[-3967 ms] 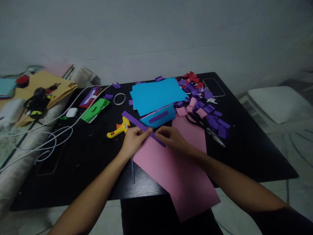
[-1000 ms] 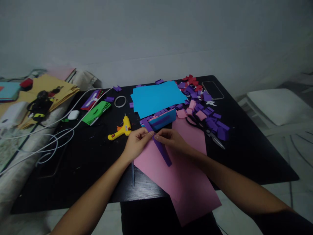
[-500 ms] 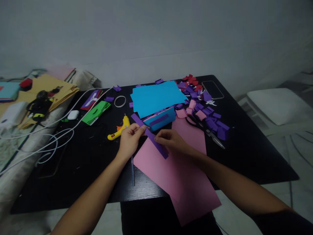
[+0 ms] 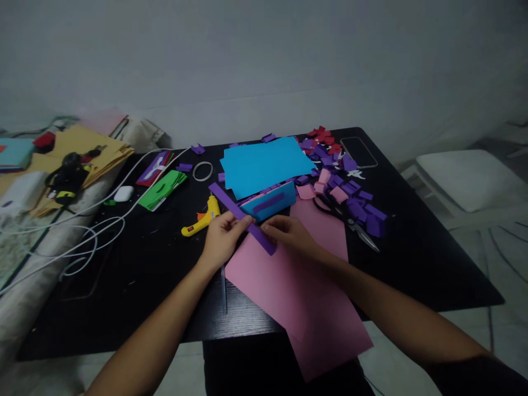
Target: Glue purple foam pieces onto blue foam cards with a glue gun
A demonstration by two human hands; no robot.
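Observation:
A long, narrow purple paper strip [image 4: 231, 205] runs slantwise between my two hands, above pink paper. My left hand [image 4: 225, 234] pinches it near the middle with thumb on top. Further down the strip, my right hand [image 4: 291, 234] grips its edge with bent fingers; the fingertips are partly hidden. Just behind the hands stands a blue folded paper piece [image 4: 274, 202] with a purple patch on its face. The pink sheets [image 4: 305, 308] lie beneath, overhanging the table's front edge. To the left of my left hand lies a yellow glue gun [image 4: 202, 218].
Blue sheets [image 4: 266, 165] lie at the back. Purple paper pieces [image 4: 357, 209] and black-handled scissors [image 4: 350, 223] are at right, near a phone [image 4: 358, 152]. Green paper [image 4: 163, 190], a tape ring [image 4: 202, 171] and white cables [image 4: 97, 236] occupy the left. A white stool [image 4: 466, 176] stands right.
The purple strip has slid up and to the left through my fingers, with more of it beyond my left hand. My hands have shifted only slightly.

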